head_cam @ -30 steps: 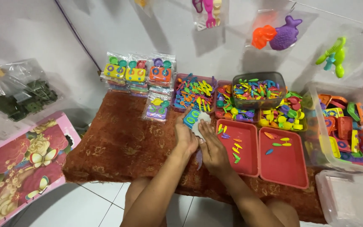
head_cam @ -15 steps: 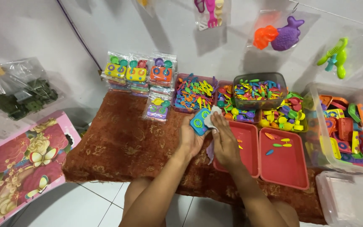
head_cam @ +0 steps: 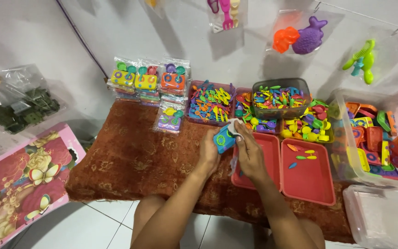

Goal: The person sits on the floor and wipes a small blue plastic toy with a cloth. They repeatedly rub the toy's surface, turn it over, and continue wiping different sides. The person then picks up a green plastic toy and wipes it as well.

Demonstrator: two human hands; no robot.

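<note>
a pale grey wall (head_cam: 47,37) hung with bagged toys, white tiled floor (head_cam: 93,226), rust-brown patterned cloth (head_cam: 130,161) over a low table.

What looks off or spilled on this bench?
Nothing spilled. Small pieces sit sorted in their tubs; a few loose ones lie inside the right red tray, not outside it. One sealed toy packet lies flat on the brown cloth apart from the standing row. Both hands hold a blue toy.

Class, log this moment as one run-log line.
left hand: holds blue toy piece | right hand: touching it, over red tray | surface: brown cloth
</note>
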